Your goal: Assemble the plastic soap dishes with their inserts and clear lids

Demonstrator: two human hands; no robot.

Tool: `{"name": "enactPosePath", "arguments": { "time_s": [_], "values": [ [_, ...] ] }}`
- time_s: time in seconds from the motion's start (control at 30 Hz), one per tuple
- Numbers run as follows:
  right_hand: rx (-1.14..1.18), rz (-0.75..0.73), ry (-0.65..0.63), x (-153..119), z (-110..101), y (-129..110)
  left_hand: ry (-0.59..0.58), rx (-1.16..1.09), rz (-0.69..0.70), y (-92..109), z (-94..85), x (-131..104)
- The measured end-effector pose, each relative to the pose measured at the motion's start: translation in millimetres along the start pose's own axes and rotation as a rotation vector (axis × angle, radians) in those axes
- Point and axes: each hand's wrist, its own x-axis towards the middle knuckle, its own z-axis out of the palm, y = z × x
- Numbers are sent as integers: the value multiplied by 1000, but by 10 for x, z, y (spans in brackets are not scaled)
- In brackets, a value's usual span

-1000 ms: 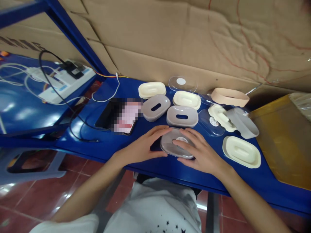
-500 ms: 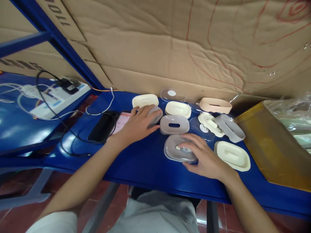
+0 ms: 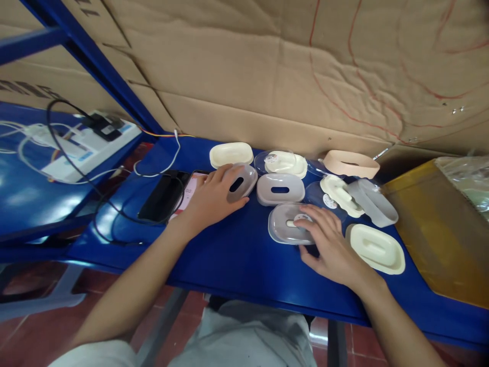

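My left hand [image 3: 214, 198] has its fingers and thumb round a grey plastic shell [image 3: 247, 184] with a dark oval slot, its left part hidden by the hand. My right hand [image 3: 328, 237] grips the right side of a grey oval case [image 3: 280, 232] under a clear lid, fingers on top and thumb at the near edge. A round label and a pale bar show at the lid's middle. Just behind it lies another grey slotted shell [image 3: 266, 190]. Right of my right hand rests a cream tray [image 3: 385, 250] with a raised middle.
Further back are a cream tray [image 3: 231, 154], a clear lid [image 3: 263, 162] overlapping another cream piece [image 3: 300, 167], and a peach shell [image 3: 351, 162]. A phone [image 3: 193, 189] and cables lie left. A taped carton [image 3: 431, 229] stands right, before a cardboard wall [image 3: 229, 66].
The shell at my left hand has turned so its slot shows. The clear lid at the back has come down over the cream piece. My right hand stays on the lidded case.
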Motion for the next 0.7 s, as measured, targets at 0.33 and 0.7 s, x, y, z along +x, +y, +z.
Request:
{"name": "enactPosePath", "arguments": {
  "time_s": [0.33,0.7],
  "values": [
    [-105,-15,158,41,129,-49,244,-204,11,-57,17,31],
    [165,43,61,50,146,55,213,-250,48,23,31,5]
  ]
}}
